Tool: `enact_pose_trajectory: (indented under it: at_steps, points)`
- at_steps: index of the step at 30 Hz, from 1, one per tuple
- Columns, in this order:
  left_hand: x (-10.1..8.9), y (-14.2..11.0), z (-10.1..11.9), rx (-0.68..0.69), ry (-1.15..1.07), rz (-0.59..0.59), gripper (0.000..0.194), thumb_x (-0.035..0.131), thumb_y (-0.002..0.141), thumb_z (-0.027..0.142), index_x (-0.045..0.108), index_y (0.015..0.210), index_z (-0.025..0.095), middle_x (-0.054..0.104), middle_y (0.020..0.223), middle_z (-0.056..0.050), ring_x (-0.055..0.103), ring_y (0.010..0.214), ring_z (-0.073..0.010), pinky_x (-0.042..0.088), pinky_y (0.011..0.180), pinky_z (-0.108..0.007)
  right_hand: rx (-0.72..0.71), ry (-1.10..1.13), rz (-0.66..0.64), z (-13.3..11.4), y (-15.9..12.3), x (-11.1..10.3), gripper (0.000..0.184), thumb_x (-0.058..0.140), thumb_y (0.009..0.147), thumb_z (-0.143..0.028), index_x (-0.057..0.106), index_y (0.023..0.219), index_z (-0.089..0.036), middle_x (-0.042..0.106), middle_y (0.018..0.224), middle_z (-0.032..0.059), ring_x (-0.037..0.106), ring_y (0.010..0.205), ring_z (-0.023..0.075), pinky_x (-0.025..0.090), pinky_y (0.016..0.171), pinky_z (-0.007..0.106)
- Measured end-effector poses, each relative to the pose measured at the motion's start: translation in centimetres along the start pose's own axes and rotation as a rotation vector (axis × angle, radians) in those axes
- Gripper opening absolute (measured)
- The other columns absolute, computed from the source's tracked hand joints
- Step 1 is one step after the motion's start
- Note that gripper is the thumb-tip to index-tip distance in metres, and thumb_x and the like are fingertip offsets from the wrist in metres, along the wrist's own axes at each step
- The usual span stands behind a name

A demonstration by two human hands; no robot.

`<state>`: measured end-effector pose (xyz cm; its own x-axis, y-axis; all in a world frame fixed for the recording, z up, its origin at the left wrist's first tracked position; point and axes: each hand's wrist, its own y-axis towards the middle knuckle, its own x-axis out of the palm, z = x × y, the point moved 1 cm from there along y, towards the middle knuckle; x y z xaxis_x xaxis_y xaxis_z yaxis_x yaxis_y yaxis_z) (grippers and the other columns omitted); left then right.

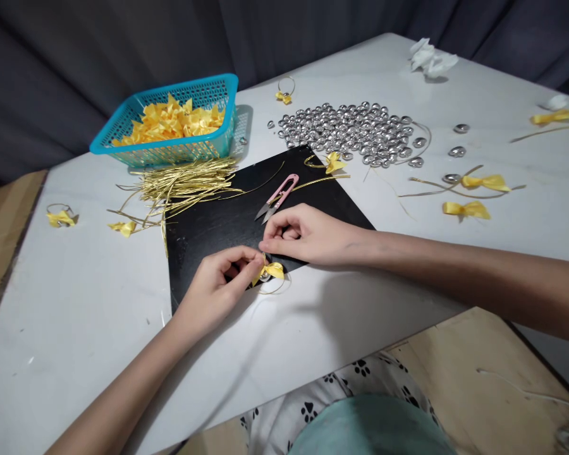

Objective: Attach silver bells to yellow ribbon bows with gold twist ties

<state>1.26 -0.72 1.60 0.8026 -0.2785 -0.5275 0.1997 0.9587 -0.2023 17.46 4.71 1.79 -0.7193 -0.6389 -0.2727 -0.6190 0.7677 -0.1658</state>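
My left hand (pixel 220 278) and my right hand (pixel 303 235) meet over the near edge of a black mat (pixel 227 221). Together they pinch a small yellow ribbon bow (pixel 271 270) with a thin gold wire tie looped around it and a silver bead under it. Both hands have their fingers closed on the bow and wire. Pink thread snips (pixel 279 196) lie on the mat just beyond my right hand.
A blue basket (pixel 171 123) of yellow bows stands at the back left, with a heap of gold wire ties (pixel 184 183) before it. Silver beads (pixel 355 133) are spread at the back centre. Finished bows (pixel 467 210) lie on the white table (pixel 76 303) at left and right.
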Motion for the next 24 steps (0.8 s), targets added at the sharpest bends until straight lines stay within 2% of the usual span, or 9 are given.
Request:
enact_pose_trajectory:
  at_steps: [5, 11, 15, 19, 24]
  points:
    - [-0.1, 0.0, 0.1, -0.021, -0.002, -0.035, 0.024, 0.053, 0.082, 0.037, 0.066, 0.078, 0.016, 0.060, 0.067, 0.001, 0.046, 0.058, -0.0104, 0.034, 0.054, -0.022, -0.045, -0.008, -0.120, 0.1, 0.1, -0.4, 0.006, 0.063, 0.072, -0.008, 0.059, 0.077, -0.009, 0.044, 0.055, -0.0070, 0.035, 0.048, 0.0029, 0.026, 0.043, 0.017]
    - [-0.2, -0.1, -0.1, -0.004, -0.026, -0.046, 0.024, 0.053, 0.082, 0.034, 0.067, 0.082, 0.015, 0.060, 0.069, 0.001, 0.046, 0.060, -0.0105, 0.034, 0.055, -0.022, -0.192, -0.056, -0.048, 0.9, 0.2, -0.2, 0.012, 0.066, 0.073, -0.018, 0.064, 0.077, -0.007, 0.043, 0.056, -0.0057, 0.035, 0.050, 0.0037, 0.027, 0.044, 0.017]
    - [-0.2, -0.1, -0.3, -0.015, -0.031, -0.028, 0.024, 0.054, 0.082, 0.036, 0.067, 0.081, 0.016, 0.060, 0.068, 0.001, 0.046, 0.060, -0.0106, 0.033, 0.055, -0.022, -0.315, -0.137, 0.000, 1.1, 0.1, -0.3, 0.007, 0.064, 0.073, -0.015, 0.066, 0.073, -0.008, 0.047, 0.058, -0.0039, 0.038, 0.052, 0.0037, 0.029, 0.046, 0.017]
    - [-0.1, 0.0, -0.3, -0.035, -0.038, -0.021, 0.024, 0.055, 0.080, 0.037, 0.066, 0.079, 0.016, 0.060, 0.068, 0.001, 0.045, 0.059, -0.0109, 0.033, 0.055, -0.023, -0.378, -0.166, 0.034, 1.1, 0.1, -0.4, 0.009, 0.064, 0.073, -0.015, 0.066, 0.078, -0.008, 0.050, 0.062, -0.0025, 0.041, 0.053, 0.0042, 0.031, 0.047, 0.017]
    - [-0.2, 0.0, -0.1, -0.046, -0.040, -0.029, 0.025, 0.055, 0.080, 0.038, 0.065, 0.077, 0.015, 0.060, 0.069, 0.000, 0.046, 0.061, -0.0115, 0.034, 0.057, -0.023, -0.428, -0.244, 0.002, 0.9, 0.0, -0.4, 0.005, 0.061, 0.075, -0.012, 0.065, 0.073, -0.009, 0.052, 0.063, -0.0012, 0.042, 0.056, 0.0052, 0.031, 0.050, 0.018]
